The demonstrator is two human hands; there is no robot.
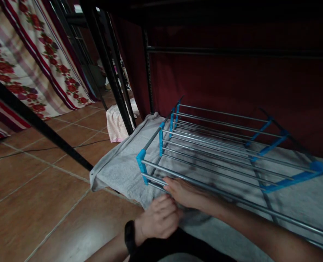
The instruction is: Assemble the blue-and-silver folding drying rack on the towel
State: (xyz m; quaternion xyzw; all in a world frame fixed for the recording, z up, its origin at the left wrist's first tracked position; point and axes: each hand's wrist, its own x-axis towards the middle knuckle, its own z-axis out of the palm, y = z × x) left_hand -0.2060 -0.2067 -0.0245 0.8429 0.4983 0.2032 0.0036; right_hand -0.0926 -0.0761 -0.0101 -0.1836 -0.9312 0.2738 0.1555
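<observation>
A shoe rack (pixel 194 178) of thin grey metal tubes and blue plastic end pieces lies on a grey cloth. At its near left corner, my right hand (pixel 181 191) has its fingers closed round the lower front tube, close to a blue connector (pixel 141 162). Just below and to the left, my left hand (pixel 161 216) is curled into a fist, a dark band on its wrist. The fist almost touches the right hand; whatever it may hold is hidden.
Grey cloth (pixel 120 174) covers a low surface under a black metal frame (pixel 109 69). Dark red fabric (pixel 232 83) hangs behind the rack. A slanting black bar (pixel 41 125) crosses on the left above brown floor tiles (pixel 54 203). A floral curtain (pixel 38 54) hangs beyond.
</observation>
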